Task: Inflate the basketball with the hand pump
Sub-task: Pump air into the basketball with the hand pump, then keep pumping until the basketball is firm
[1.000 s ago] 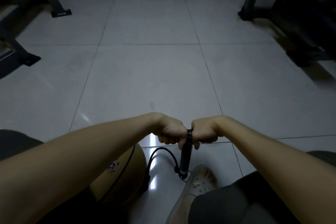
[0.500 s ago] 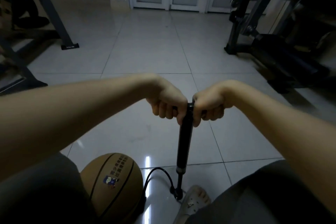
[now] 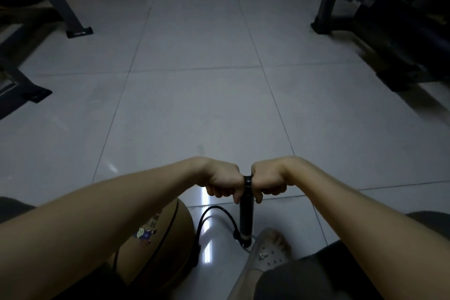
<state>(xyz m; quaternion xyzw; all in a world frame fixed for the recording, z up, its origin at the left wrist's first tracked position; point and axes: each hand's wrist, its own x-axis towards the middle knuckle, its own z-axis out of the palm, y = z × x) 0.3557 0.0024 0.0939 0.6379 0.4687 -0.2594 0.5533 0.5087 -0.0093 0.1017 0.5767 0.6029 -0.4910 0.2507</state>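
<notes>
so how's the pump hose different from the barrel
The barrel stands upright and straight; the hose curves in a loop. The barrel is thick, the hose thin. The barrel ends by the shoe; the hose runs toward the basketball. Both are black.

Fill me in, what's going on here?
A person is pumping up a basketball. The left hand and right hand grip the hand pump by its crossbar, one each side, plunger pushed down. The pump stands upright on the tiled floor beside a shoe. Its hose loops to the basketball, partly hidden under the left forearm.
</notes>
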